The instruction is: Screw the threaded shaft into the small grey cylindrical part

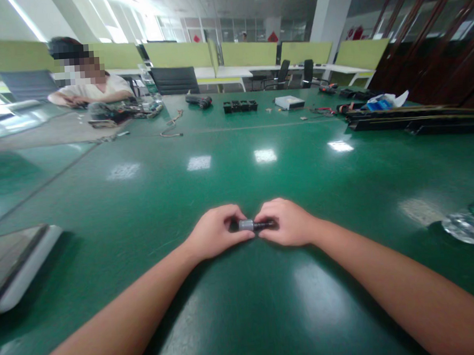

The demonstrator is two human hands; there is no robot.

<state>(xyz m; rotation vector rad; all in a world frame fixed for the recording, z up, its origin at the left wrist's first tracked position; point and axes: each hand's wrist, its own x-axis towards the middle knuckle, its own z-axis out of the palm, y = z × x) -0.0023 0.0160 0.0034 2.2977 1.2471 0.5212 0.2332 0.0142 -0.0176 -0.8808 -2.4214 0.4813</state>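
Between my two hands lies a small grey-and-black cylindrical part, level and pointing left to right. My left hand closes its thumb and fingers round the grey end. On the other side, my right hand pinches the narrower black end, which looks ridged. The part is too small and too much covered by fingers to name its kind. Both hands are low at the glossy green tabletop, with the fingertips of one close to those of the other.
A tablet-like slab lies at the left edge. On the right is a clear plastic bottle. Across the far side stand a black slotted block, a white box, cables and black rails. Another person sits at the far left.
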